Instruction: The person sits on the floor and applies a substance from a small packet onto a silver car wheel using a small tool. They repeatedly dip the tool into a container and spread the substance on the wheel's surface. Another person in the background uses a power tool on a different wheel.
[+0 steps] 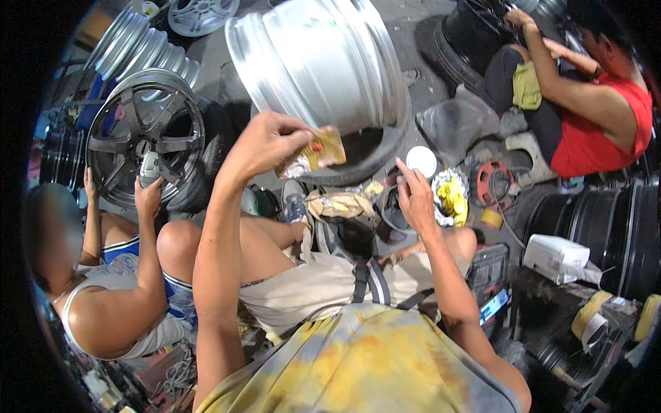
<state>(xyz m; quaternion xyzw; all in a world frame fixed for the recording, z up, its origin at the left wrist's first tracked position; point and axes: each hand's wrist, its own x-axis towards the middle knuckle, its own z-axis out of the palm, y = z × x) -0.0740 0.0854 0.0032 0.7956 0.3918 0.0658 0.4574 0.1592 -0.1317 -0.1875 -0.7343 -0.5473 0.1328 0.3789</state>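
My left hand [270,143] is closed, pinching a small flat yellow-brown piece [329,149] with an orange spot and a whitish lower edge; I cannot make out its exact kind. Just behind it a large silver wheel rim [313,58] lies on its side on a black tire [389,155]. To the right, my right hand [416,198] is empty, its fingers stretched and apart. It hovers beside a dark open tub [394,215] and just below a white round lid [421,161]. Close by sits crumpled yellow and white material [451,196].
At left a person holds a grey power tool [151,166] against a dark spoked wheel [110,148]. At right a person in red [606,131] works at another wheel. Nearby are a red reel [494,180], a clear plastic bag [458,122], a white box [555,256] and brown paper [337,204].
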